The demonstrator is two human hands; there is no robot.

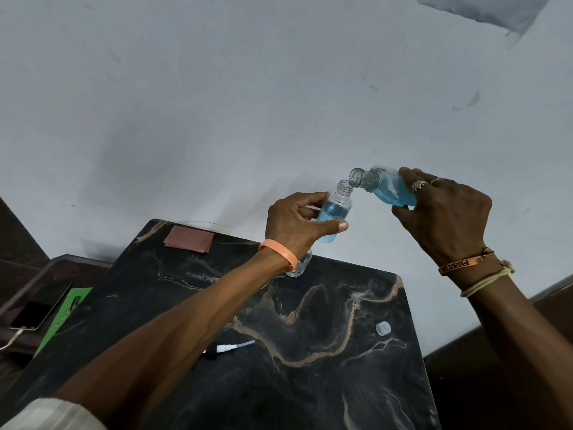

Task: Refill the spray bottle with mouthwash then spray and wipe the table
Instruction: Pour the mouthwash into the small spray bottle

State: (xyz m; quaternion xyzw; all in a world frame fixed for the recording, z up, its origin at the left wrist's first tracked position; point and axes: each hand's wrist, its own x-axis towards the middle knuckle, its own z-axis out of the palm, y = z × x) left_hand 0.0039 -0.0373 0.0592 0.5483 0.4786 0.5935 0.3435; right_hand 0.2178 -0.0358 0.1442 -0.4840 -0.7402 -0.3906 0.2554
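Observation:
My left hand (294, 221) grips a small clear spray bottle (336, 209) with no top on, part full of blue liquid, held above the back edge of the table. My right hand (446, 215) holds the mouthwash bottle (387, 187), uncapped and tipped to the left, its mouth just over the small bottle's neck. Blue mouthwash fills its lower part. The spray pump with its tube (229, 347) lies on the dark marble table (310, 367). A folded reddish-brown cloth (189, 238) lies at the table's far left corner.
A clear cap (383, 328) sits on the table at the right. A small clear glass object (299, 265) stands behind my left wrist. Left of the table, a phone (34, 315) on a cable and a green packet (66, 315) lie on a lower surface. A pale wall rises behind.

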